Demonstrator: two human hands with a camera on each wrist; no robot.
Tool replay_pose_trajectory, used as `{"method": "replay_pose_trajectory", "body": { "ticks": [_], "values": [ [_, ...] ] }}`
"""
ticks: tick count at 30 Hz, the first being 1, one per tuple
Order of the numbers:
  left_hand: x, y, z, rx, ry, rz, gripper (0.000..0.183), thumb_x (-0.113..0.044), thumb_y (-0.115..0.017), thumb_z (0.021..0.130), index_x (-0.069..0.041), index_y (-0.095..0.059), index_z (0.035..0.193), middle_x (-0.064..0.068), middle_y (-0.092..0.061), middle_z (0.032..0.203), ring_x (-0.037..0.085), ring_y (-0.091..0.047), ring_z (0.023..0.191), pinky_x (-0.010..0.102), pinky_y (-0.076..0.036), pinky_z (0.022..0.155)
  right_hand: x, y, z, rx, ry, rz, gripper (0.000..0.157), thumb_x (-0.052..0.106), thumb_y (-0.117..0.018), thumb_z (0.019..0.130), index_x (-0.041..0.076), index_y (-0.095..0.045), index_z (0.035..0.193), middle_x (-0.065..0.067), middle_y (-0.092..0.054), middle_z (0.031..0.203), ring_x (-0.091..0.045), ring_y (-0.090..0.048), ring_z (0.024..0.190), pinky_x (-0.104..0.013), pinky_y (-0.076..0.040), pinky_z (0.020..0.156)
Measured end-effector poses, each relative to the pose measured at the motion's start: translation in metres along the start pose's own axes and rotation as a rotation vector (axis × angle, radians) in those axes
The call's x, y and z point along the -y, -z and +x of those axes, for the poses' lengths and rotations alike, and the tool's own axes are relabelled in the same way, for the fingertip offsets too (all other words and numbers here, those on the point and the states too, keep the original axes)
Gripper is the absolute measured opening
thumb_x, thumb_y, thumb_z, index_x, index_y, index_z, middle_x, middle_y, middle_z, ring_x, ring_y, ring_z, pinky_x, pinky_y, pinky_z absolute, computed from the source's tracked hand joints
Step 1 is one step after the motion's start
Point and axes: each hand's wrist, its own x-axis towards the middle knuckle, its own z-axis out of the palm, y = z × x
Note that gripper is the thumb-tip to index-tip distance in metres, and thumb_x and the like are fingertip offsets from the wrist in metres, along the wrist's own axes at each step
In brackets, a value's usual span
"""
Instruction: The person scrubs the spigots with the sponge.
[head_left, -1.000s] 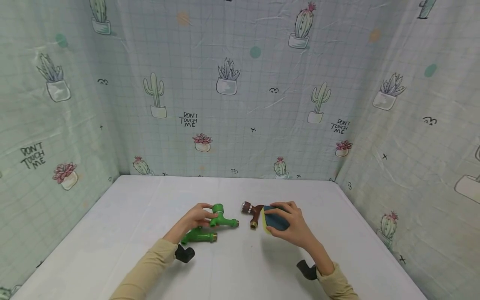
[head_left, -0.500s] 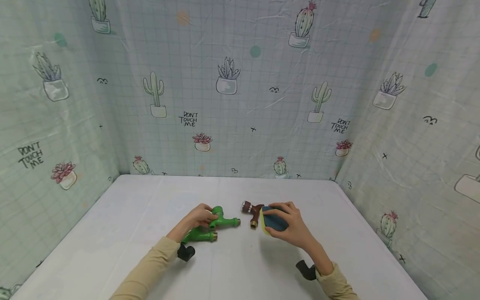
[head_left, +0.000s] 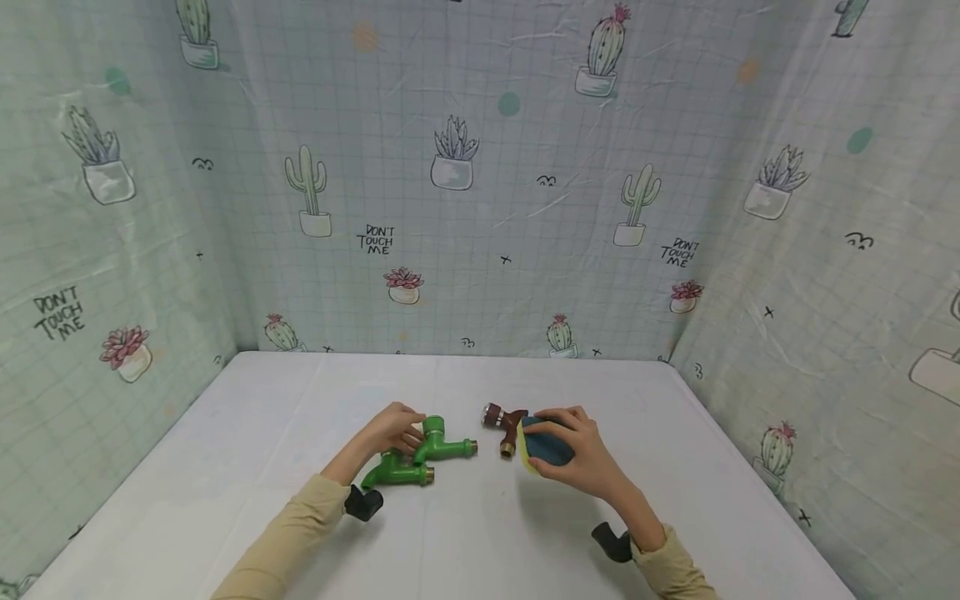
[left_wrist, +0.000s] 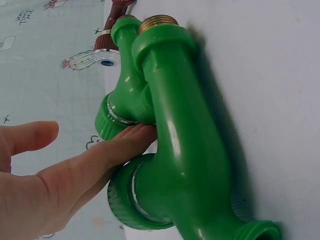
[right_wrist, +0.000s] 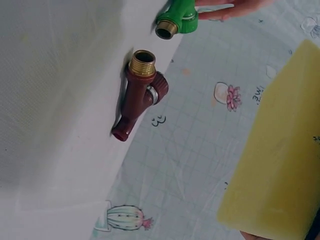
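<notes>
Two green plastic taps with brass threaded ends lie on the white table, the rear tap (head_left: 448, 451) just behind the front tap (head_left: 401, 475). My left hand (head_left: 390, 430) is beside the rear tap, its fingertips touching that tap's green cap area in the left wrist view. There the thumb (left_wrist: 35, 136) stands apart, and the fingers reach between both taps. My right hand (head_left: 591, 457) grips a sponge (head_left: 549, 442), yellow on one side and dark blue on the other, above the table. Left of the sponge lies a brown tap (head_left: 510, 427), partly overlapped by it.
The white table (head_left: 480, 542) reaches back to a cactus-print curtain (head_left: 495, 217), which also hangs along both sides. A black curved piece sits at each wrist, at the left cuff (head_left: 364, 503) and the right cuff (head_left: 613, 542).
My left hand has lowered the rear green tap onto the table and loosened its hold, drawing slightly left. My right hand has shifted slightly left with the sponge.
</notes>
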Motion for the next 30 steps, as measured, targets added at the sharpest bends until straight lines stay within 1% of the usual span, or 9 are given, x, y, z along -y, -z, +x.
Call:
{"method": "replay_pose_trajectory", "body": {
  "ticks": [3, 9, 13, 16, 20, 24, 26, 28, 30],
  "values": [
    [-0.004, 0.003, -0.006, 0.001, -0.02, -0.029, 0.047, -0.013, -0.041, 0.094, 0.019, -0.029, 0.128, 0.037, -0.052, 0.109, 0.039, -0.061, 0.09, 0.041, -0.055, 0.072, -0.002, 0.0, -0.001, -0.003, 0.003, -0.007, 0.037, 0.029, -0.074, 0.07, 0.026, -0.063, 0.106, -0.002, -0.056, 0.114, -0.015, -0.041, 0.098, -0.038, -0.033, 0.072],
    [-0.019, 0.003, -0.021, -0.014, -0.145, -0.077, 0.045, -0.013, -0.039, 0.094, 0.016, -0.03, 0.128, 0.037, -0.045, 0.119, 0.042, -0.056, 0.101, 0.044, -0.053, 0.078, -0.01, 0.003, -0.011, -0.007, -0.02, -0.026, 0.038, 0.029, -0.075, 0.068, 0.027, -0.063, 0.105, -0.001, -0.057, 0.112, -0.012, -0.04, 0.098, -0.037, -0.034, 0.073],
    [-0.032, -0.009, -0.024, -0.053, -0.208, -0.08, 0.04, -0.013, -0.042, 0.094, 0.012, -0.039, 0.125, 0.033, -0.051, 0.116, 0.041, -0.057, 0.1, 0.046, -0.051, 0.08, -0.016, 0.011, -0.019, -0.013, -0.038, -0.037, 0.039, 0.026, -0.076, 0.067, 0.027, -0.063, 0.104, -0.002, -0.057, 0.112, -0.012, -0.04, 0.096, -0.036, -0.033, 0.071],
    [-0.043, -0.024, -0.024, -0.108, -0.249, -0.024, 0.035, -0.013, -0.046, 0.092, 0.009, -0.047, 0.12, 0.029, -0.056, 0.11, 0.039, -0.059, 0.096, 0.045, -0.053, 0.077, -0.023, 0.018, -0.022, -0.023, -0.06, -0.048, 0.04, 0.025, -0.077, 0.067, 0.028, -0.063, 0.104, -0.002, -0.058, 0.111, -0.012, -0.039, 0.095, -0.035, -0.032, 0.07],
    [-0.058, -0.047, -0.016, -0.203, -0.361, 0.157, 0.031, -0.013, -0.05, 0.09, 0.007, -0.054, 0.113, 0.026, -0.06, 0.104, 0.035, -0.062, 0.089, 0.039, -0.055, 0.068, -0.032, 0.028, -0.026, -0.048, -0.088, -0.06, 0.04, 0.022, -0.077, 0.066, 0.026, -0.064, 0.103, -0.004, -0.058, 0.111, -0.012, -0.039, 0.094, -0.035, -0.032, 0.07],
    [-0.064, -0.073, 0.004, -0.312, -0.582, 0.421, 0.031, -0.013, -0.054, 0.087, 0.009, -0.055, 0.109, 0.026, -0.061, 0.101, 0.034, -0.061, 0.089, 0.035, -0.054, 0.068, -0.038, 0.035, -0.029, -0.074, -0.113, -0.063, 0.04, 0.019, -0.077, 0.065, 0.024, -0.064, 0.103, -0.006, -0.058, 0.111, -0.012, -0.039, 0.094, -0.035, -0.032, 0.07],
    [-0.064, -0.087, 0.015, -0.356, -0.666, 0.564, 0.031, -0.016, -0.055, 0.087, 0.008, -0.056, 0.107, 0.026, -0.06, 0.099, 0.034, -0.06, 0.087, 0.036, -0.054, 0.067, -0.04, 0.037, -0.031, -0.08, -0.123, -0.062, 0.04, 0.019, -0.077, 0.065, 0.023, -0.064, 0.102, -0.006, -0.058, 0.111, -0.012, -0.039, 0.094, -0.033, -0.031, 0.07],
    [-0.062, -0.101, 0.025, -0.392, -0.698, 0.73, 0.033, -0.022, -0.056, 0.087, 0.004, -0.057, 0.106, 0.023, -0.059, 0.096, 0.033, -0.058, 0.082, 0.036, -0.053, 0.062, -0.04, 0.039, -0.031, -0.087, -0.128, -0.065, 0.04, 0.018, -0.078, 0.065, 0.023, -0.064, 0.102, -0.005, -0.058, 0.111, -0.011, -0.038, 0.094, -0.032, -0.03, 0.069],
    [-0.059, -0.114, 0.034, -0.417, -0.672, 0.901, 0.034, -0.031, -0.055, 0.087, -0.002, -0.057, 0.105, 0.019, -0.057, 0.094, 0.031, -0.055, 0.081, 0.037, -0.051, 0.058, -0.04, 0.04, -0.031, -0.097, -0.137, -0.061, 0.041, 0.017, -0.078, 0.064, 0.023, -0.064, 0.102, -0.004, -0.058, 0.111, -0.011, -0.038, 0.094, -0.032, -0.03, 0.069]
  ]
}}
